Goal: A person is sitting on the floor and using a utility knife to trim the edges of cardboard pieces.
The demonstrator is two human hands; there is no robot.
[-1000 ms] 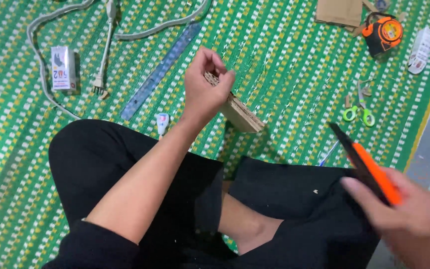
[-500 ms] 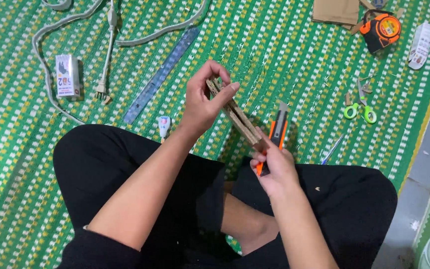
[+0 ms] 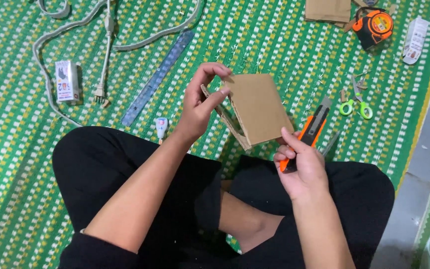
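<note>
A folded brown cardboard piece (image 3: 257, 107) is held up above my lap, its flat face toward the camera. My left hand (image 3: 202, 102) pinches its upper left edge between thumb and fingers. My right hand (image 3: 299, 164) grips an orange and black utility knife (image 3: 310, 130) with the blade end pointing up, and its thumb touches the cardboard's lower right corner. I sit cross-legged in black trousers on a green woven mat (image 3: 16, 164).
On the mat lie a blue ruler (image 3: 158, 77), a white power cord with plug (image 3: 103, 60), a small white box (image 3: 66, 81), a small glue bottle (image 3: 161, 127), green scissors (image 3: 355, 102), an orange tape measure (image 3: 374, 25), more cardboard (image 3: 327, 10) and a white packet (image 3: 415, 40).
The cardboard has turned from edge-on to face the camera. My right hand, with the knife, came in from the lower right and now touches the cardboard's lower corner.
</note>
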